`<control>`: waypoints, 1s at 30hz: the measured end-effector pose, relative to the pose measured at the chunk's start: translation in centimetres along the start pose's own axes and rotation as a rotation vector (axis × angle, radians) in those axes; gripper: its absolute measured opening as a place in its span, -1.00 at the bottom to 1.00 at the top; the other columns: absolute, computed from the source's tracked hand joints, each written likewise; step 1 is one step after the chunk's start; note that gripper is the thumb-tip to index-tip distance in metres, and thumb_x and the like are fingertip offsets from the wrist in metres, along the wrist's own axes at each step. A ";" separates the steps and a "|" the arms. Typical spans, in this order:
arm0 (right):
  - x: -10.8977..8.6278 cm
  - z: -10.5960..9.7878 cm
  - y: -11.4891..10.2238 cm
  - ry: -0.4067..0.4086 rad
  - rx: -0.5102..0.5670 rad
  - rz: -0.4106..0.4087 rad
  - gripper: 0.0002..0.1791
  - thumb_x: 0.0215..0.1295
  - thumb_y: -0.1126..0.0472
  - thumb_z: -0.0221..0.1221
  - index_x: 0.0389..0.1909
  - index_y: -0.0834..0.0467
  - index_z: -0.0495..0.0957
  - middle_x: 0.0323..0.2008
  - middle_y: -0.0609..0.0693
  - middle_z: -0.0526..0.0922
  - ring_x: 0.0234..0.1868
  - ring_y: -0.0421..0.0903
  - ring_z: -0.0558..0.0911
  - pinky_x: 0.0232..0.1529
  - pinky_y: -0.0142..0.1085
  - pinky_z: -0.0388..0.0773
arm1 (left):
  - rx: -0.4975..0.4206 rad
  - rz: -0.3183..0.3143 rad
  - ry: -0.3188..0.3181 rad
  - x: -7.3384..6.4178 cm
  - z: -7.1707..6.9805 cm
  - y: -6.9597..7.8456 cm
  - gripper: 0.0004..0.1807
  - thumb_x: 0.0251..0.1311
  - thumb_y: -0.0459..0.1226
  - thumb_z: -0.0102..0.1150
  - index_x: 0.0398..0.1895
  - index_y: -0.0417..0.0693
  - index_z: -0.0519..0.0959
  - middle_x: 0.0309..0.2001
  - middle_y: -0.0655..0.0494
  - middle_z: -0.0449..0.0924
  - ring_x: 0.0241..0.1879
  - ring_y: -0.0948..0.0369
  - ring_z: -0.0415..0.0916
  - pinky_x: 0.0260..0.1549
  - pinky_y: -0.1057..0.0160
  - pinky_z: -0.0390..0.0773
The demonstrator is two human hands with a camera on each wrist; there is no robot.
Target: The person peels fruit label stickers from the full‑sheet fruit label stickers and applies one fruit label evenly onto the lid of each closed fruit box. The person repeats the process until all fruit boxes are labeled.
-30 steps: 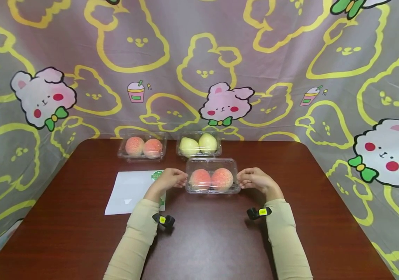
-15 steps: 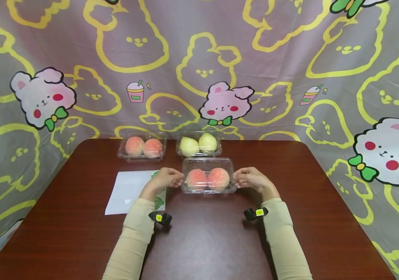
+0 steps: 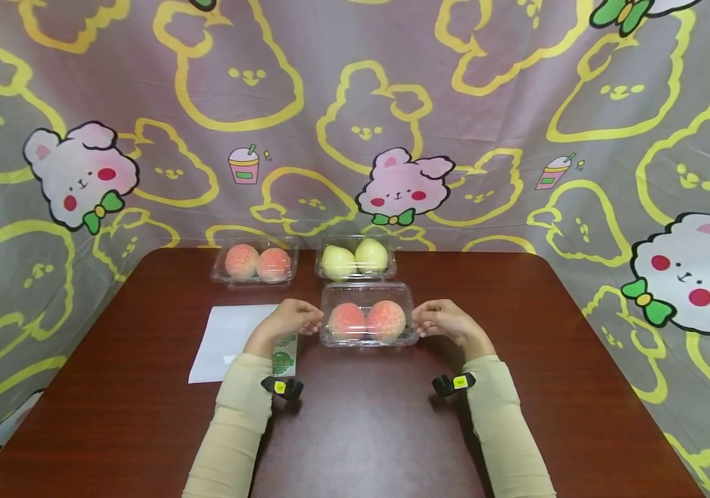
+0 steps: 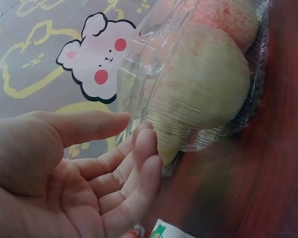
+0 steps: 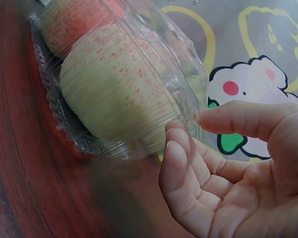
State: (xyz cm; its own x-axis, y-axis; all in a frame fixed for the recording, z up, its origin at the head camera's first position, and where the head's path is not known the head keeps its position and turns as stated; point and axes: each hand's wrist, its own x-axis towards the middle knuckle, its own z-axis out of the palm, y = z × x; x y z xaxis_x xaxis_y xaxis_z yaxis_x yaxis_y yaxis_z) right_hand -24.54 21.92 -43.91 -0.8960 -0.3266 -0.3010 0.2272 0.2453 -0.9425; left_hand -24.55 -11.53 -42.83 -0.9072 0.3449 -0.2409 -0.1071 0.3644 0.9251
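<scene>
A clear plastic clamshell box (image 3: 369, 294) with two peaches (image 3: 386, 321) inside is between my hands in the middle of the table, its lid down. My left hand (image 3: 289, 321) pinches its left end between thumb and fingertips. At the opposite end, my right hand (image 3: 448, 322) pinches the edge in the same way. In the left wrist view, the thumb and fingertips (image 4: 146, 141) meet at the box's clear edge, beside a pale peach (image 4: 203, 79). The right wrist view has a red-speckled peach (image 5: 114, 84) behind the plastic, close to the fingers (image 5: 175, 158).
Behind, at the table's far edge, stand another clear box of peaches (image 3: 258, 263) and one of yellow-green fruit (image 3: 355, 259), perhaps pears or apples. A white sheet (image 3: 224, 335) with green print lies left, partly under my left forearm and hand. Patterned cloth (image 3: 305, 104) hangs around the table.
Both hands have shifted a little to the left with the peach box between them. The boxes behind and the white sheet stay where they were.
</scene>
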 end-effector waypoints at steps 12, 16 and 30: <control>0.4 1.1 -0.1 -0.016 0.011 -0.016 -0.76 0.36 0.36 0.00 -0.11 0.49 0.44 -0.50 -0.10 0.60 -0.50 -0.26 0.59 -0.38 -0.44 0.61 | 0.055 -0.040 0.027 -0.7 -1.1 0.1 -0.70 0.32 -0.37 0.04 -0.06 -0.54 0.53 -0.47 0.14 0.61 -0.46 0.37 0.55 -0.20 0.22 0.69; 0.3 1.3 -0.2 -0.015 0.005 -0.018 -0.75 0.36 0.35 0.01 -0.11 0.49 0.44 -0.49 -0.10 0.60 -0.49 -0.25 0.59 -0.38 -0.44 0.61 | 0.069 -0.036 0.027 -0.9 -1.3 0.1 -0.70 0.32 -0.38 0.04 -0.07 -0.53 0.53 -0.46 0.13 0.61 -0.44 0.35 0.56 -0.19 0.20 0.68; 0.1 1.2 -0.3 -0.040 0.007 -0.010 -0.71 0.37 0.33 0.03 -0.06 0.52 0.42 -0.50 -0.11 0.61 -0.49 -0.26 0.60 -0.35 -0.44 0.62 | 0.166 0.024 0.086 -1.0 -1.7 -0.2 -0.69 0.33 -0.31 0.06 -0.08 -0.45 0.57 -0.29 -0.22 0.68 -0.31 0.11 0.65 -0.20 0.18 0.65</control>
State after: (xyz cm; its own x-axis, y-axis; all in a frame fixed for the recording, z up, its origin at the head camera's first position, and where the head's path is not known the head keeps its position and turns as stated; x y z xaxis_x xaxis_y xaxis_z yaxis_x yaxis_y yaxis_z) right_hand -24.23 20.69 -43.78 -0.8821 -0.3654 -0.2974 0.2213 0.2359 -0.9462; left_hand -24.34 -13.38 -42.33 -0.9409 0.2828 -0.1863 -0.0225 0.4969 0.8675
